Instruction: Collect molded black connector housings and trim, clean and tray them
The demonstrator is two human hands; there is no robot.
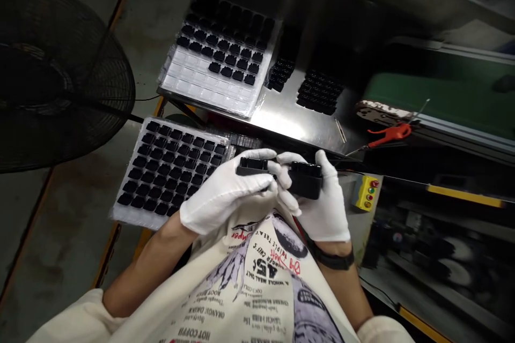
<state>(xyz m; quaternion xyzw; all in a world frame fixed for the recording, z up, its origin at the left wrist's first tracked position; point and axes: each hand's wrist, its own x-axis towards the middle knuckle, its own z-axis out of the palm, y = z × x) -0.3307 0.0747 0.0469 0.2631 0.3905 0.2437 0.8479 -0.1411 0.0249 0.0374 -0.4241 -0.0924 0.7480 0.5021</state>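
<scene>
My left hand [225, 187], in a white glove, is closed around a small black plastic part [252, 167]. Its fingers point right, toward the other hand. A second black plastic part [306, 181], blocky with a ridged upper edge, sits in my right hand [324, 209], also gloved in white. Thumb and fingers of that hand press on its two sides. Both hands are close together in front of my printed shirt, and the fingertips nearly meet. Gloved fingers cover portions of both parts, so their full shape is hidden.
Left of my hands lies a tray [134, 174] of black parts. A partly filled white tray [197, 77] rests on the metal table [281, 120], beside stacked black parts [319, 91]. Rightward are an orange air gun [390, 134], a green conveyor [434, 94] and a yellow button box [367, 193]. A large fan [60, 80] stands left.
</scene>
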